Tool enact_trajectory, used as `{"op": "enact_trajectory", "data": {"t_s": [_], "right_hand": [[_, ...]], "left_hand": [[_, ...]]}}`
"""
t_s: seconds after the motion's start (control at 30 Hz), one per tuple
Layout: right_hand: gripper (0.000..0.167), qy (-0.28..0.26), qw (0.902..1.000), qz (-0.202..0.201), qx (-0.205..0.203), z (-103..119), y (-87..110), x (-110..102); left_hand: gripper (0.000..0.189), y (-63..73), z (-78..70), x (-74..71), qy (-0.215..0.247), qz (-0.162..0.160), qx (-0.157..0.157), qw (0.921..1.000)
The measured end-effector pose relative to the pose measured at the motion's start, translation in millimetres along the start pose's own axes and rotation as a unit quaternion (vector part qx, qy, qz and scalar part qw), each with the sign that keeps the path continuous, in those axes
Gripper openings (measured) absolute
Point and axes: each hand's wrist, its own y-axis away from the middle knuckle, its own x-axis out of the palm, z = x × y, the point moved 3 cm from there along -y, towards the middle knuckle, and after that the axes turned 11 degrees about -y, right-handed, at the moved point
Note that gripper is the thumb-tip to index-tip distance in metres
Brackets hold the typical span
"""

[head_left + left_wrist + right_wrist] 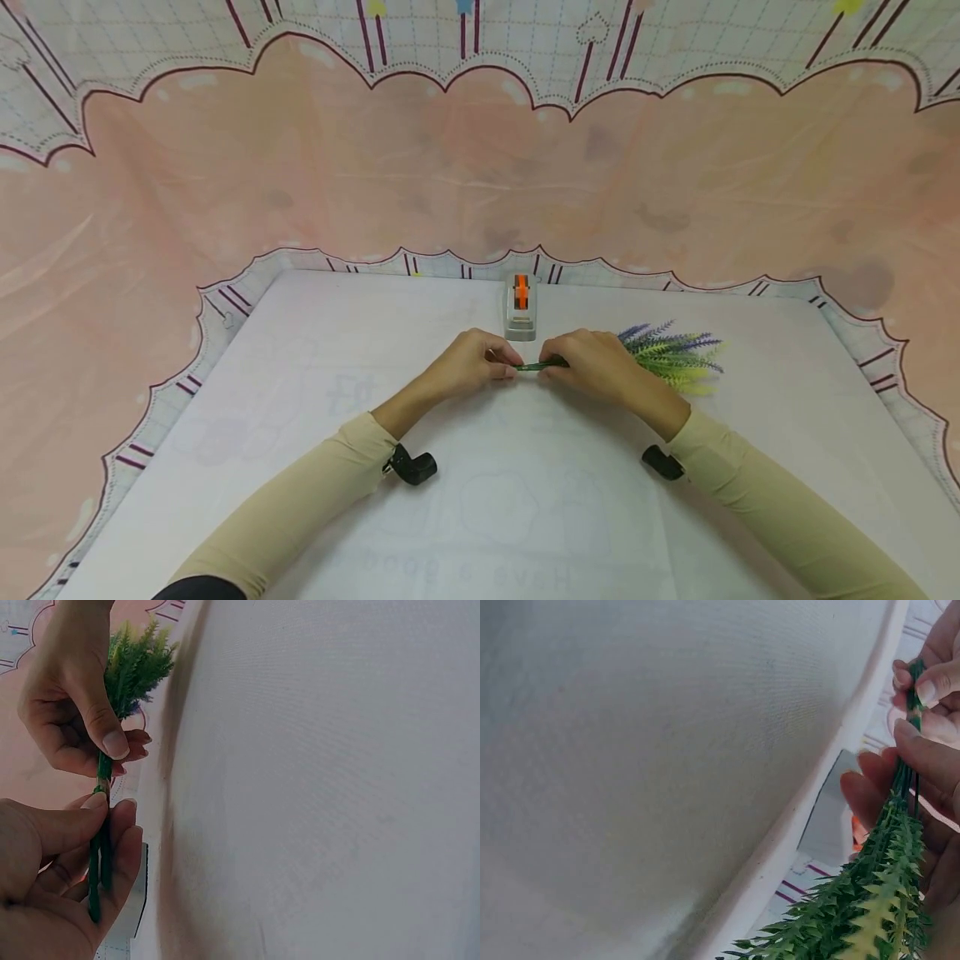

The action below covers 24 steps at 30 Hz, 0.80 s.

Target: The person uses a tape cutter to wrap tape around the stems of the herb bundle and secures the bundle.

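Observation:
A bunch of artificial lavender (675, 354) with purple, green and yellow sprigs lies across in front of me, its flower heads to the right. My right hand (592, 362) grips the green stems just below the leaves, thumb on top. Further down, my left hand (476, 364) pinches the stem ends between thumb and fingers. Between the two hands, a narrow shiny band (103, 782) goes round the stems, close to the left thumb tip. The left wrist view shows the cut stem ends (94, 904) over the left fingers. Part of the flowers is hidden behind the right hand.
A grey tape dispenser (521, 325) with an orange roll core (521, 292) stands just beyond the hands on the white table (375, 325). A patterned pink and white cloth (450, 175) hangs behind. Black wrist cameras (412, 465) sit below both wrists.

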Motion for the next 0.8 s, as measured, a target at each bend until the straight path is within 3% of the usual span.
{"op": "enact_trajectory", "data": {"t_s": [0.53,0.8], "right_hand": [[0.009,0.004,0.999,-0.037,-0.026,2.0,-0.1,-3.0],[0.011,-0.01,0.9991,-0.036,-0.022,0.2,-1.9,-3.2]], "left_hand": [[0.012,-0.8,1.1,-1.9,0.009,-0.002,-0.001,1.0],[0.018,-1.9,2.3,-0.2,-0.034,-0.001,0.015,0.9993]]}}
